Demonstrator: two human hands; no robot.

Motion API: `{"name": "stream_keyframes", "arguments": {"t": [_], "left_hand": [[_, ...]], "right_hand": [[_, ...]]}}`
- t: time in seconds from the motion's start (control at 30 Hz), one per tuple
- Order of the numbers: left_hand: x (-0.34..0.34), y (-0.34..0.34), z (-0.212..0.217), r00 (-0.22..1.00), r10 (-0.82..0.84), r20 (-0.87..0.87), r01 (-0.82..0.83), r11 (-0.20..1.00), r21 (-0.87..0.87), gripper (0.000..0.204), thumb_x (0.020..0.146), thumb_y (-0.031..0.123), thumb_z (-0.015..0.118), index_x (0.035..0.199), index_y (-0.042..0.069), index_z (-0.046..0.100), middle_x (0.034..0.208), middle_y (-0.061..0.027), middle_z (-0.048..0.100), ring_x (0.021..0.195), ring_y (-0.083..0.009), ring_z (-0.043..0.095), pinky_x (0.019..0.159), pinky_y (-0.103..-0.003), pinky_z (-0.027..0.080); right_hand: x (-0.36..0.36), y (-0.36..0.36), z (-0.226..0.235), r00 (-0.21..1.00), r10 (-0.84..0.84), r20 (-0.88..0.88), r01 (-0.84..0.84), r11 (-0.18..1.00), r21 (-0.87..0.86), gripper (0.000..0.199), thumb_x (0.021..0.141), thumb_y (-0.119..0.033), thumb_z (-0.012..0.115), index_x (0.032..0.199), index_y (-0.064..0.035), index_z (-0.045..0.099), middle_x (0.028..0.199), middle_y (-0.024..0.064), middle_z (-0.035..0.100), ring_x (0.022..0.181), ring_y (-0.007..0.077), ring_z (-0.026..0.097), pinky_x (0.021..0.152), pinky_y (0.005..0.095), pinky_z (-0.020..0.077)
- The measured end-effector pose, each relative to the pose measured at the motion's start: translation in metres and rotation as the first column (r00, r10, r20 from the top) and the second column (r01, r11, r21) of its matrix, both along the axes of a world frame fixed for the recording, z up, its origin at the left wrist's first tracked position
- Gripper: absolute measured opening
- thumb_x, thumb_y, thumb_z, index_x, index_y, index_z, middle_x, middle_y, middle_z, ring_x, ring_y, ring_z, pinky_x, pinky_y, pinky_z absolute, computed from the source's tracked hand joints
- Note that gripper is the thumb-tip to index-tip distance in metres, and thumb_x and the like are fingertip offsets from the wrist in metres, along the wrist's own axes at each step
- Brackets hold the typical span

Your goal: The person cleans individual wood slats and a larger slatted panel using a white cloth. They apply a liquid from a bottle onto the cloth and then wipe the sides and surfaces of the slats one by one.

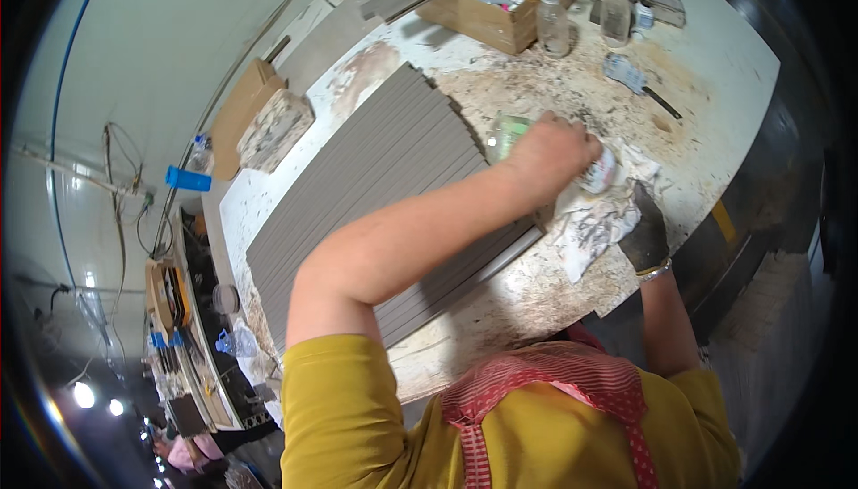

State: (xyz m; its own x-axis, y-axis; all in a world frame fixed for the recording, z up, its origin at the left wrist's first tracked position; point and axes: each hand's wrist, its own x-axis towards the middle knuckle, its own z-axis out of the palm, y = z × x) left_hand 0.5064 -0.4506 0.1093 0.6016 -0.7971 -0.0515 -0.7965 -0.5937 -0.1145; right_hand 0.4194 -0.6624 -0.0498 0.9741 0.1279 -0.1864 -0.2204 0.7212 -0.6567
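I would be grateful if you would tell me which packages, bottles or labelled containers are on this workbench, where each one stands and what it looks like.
Cardboard box: far edge of the table, open, brown, holding odds and ends.
Two clear bottles: right of the box, upright, white caps.
Small white-capped jar: beside the right bottle.
Greenish clear container: under the left hand, partly hidden.
Blue box: off the table's left edge.

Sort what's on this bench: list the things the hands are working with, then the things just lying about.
In hand:
left hand on small clear bottle
right hand on stained rag
grey strips alongside

Lying about:
two clear bottles
wooden box
scraper
stone block
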Motion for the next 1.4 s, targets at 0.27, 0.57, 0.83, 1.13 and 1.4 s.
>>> {"name": "stream_keyframes", "arguments": {"t": [0.27, 0.57, 0.83, 1.13, 1.4], "left_hand": [[-0.006, 0.013, 0.014, 0.996, -0.05, -0.07, 0.056, 0.996, 0.077, 0.03, 0.078, 0.013, 0.06, 0.108, 0.009, 0.056, 0.093, -0.011, 0.062, 0.084, -0.0253, 0.064, 0.077, -0.036, 0.047], [-0.01, 0.044, 0.007, 1.0, -0.002, 0.003, 0.002, 0.994, 0.111, 0.035, 0.078, 0.011, 0.061, 0.111, 0.009, 0.054, 0.092, -0.0107, 0.061, 0.083, -0.0266, 0.064, 0.077, -0.038, 0.048], [-0.012, 0.032, 0.019, 0.998, -0.025, 0.059, 0.017, 0.993, 0.12, 0.035, 0.075, 0.012, 0.063, 0.109, 0.01, 0.053, 0.086, -0.0066, 0.058, 0.08, -0.0236, 0.063, 0.074, -0.036, 0.047], [0.029, 0.036, -0.008, 0.948, 0.18, -0.263, -0.225, 0.962, -0.153, 0.061, 0.066, 0.025, 0.077, 0.12, 0.015, 0.051, 0.1, -0.0065, 0.062, 0.091, -0.0278, 0.063, 0.081, -0.041, 0.046], [0.128, -0.02, -0.043, 0.959, 0.055, -0.279, -0.268, 0.502, -0.823, 0.065, 0.06, 0.019, 0.081, 0.117, 0.008, 0.054, 0.11, -0.0133, 0.059, 0.105, -0.0352, 0.054, 0.092, -0.042, 0.043]], "right_hand": [[-0.003, -0.005, -0.005, 0.866, 0.203, 0.457, 0.357, 0.389, -0.849, 0.043, 0.093, -0.008, 0.054, 0.132, 0.0076, 0.042, 0.124, 0.0148, 0.056, 0.112, 0.0223, 0.056, 0.095, 0.0339, 0.0451], [0.011, 0.007, -0.004, 0.995, 0.103, -0.007, -0.09, 0.899, 0.429, 0.043, 0.099, -0.027, 0.044, 0.135, -0.0035, 0.042, 0.129, 0.014, 0.054, 0.117, 0.0267, 0.053, 0.1, 0.0423, 0.0422], [-0.001, 0.013, 0.034, 0.992, 0.085, -0.092, -0.045, 0.928, 0.37, 0.052, 0.097, -0.031, 0.047, 0.139, -0.0033, 0.037, 0.135, 0.0149, 0.049, 0.123, 0.0294, 0.049, 0.104, 0.0459, 0.0388], [0.03, 0.014, 0.052, 1.0, -0.018, -0.005, 0.018, 0.882, 0.471, 0.057, 0.096, -0.039, 0.047, 0.139, -0.0021, 0.037, 0.137, 0.0162, 0.048, 0.124, 0.0307, 0.047, 0.107, 0.048, 0.0342], [0.104, -0.046, 0.076, 0.858, -0.209, 0.469, 0.44, 0.77, -0.462, 0.056, 0.093, -0.029, 0.056, 0.137, -0.0002, 0.038, 0.124, 0.0157, 0.056, 0.109, 0.0256, 0.056, 0.094, 0.037, 0.046]]}}
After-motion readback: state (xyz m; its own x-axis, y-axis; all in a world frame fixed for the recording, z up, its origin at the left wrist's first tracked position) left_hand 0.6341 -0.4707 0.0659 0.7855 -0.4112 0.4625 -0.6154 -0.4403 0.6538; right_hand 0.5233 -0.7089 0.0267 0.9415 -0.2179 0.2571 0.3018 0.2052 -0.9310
